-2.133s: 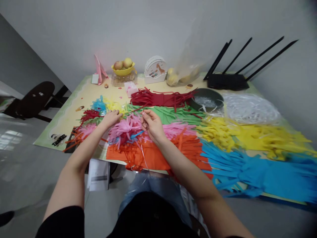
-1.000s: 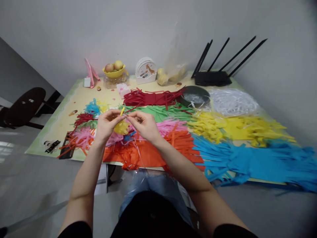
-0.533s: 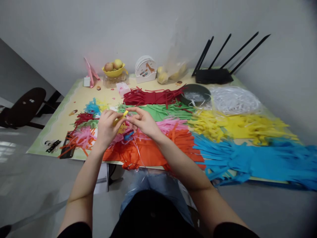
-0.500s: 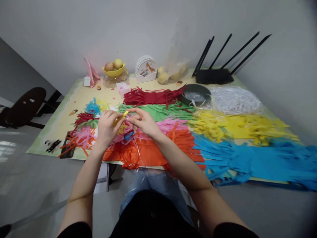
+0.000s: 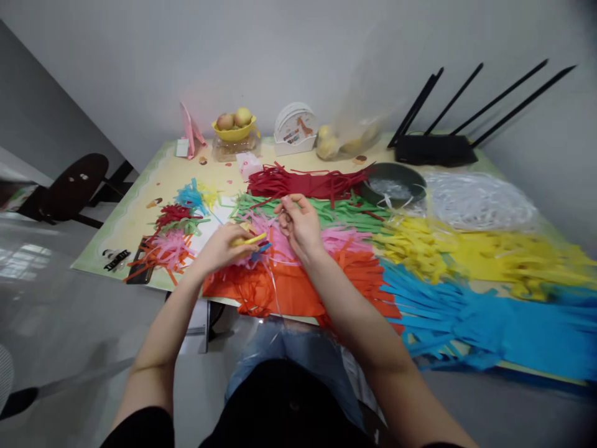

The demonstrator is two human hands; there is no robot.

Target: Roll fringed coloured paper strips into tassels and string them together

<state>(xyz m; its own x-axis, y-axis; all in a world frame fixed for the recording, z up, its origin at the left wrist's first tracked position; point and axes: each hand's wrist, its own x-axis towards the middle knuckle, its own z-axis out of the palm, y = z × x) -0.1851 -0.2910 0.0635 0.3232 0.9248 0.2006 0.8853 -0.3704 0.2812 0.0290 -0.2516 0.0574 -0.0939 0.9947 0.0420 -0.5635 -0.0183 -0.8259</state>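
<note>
My left hand [image 5: 226, 249] is closed on a yellow paper strip [image 5: 255, 239] that sticks out to the right past its fingertips. A short blue strip [image 5: 262, 248] shows just below it, near the same fingers. My right hand [image 5: 301, 225] is raised to the right, apart from the left, with its fingers curled and the tips together. Whatever they may pinch is too small to make out. Beneath the hands lie fringed bundles of pink [image 5: 340, 239], orange [image 5: 293, 287] and green [image 5: 333, 213] strips. A dark red bundle [image 5: 308, 184] lies behind.
Yellow [image 5: 494, 252] and blue [image 5: 480, 314] bundles cover the right side. Behind them are a dark green bowl [image 5: 394, 180], shredded white strands [image 5: 480, 199] and a black router [image 5: 433, 150]. Small coloured tufts [image 5: 172, 246] and a phone [image 5: 140, 267] lie left. A fruit bowl [image 5: 234, 129] stands behind.
My hands have parted: the right has lifted away to the right, while the left keeps the yellow strip and sits lower. The view has turned slightly left.
</note>
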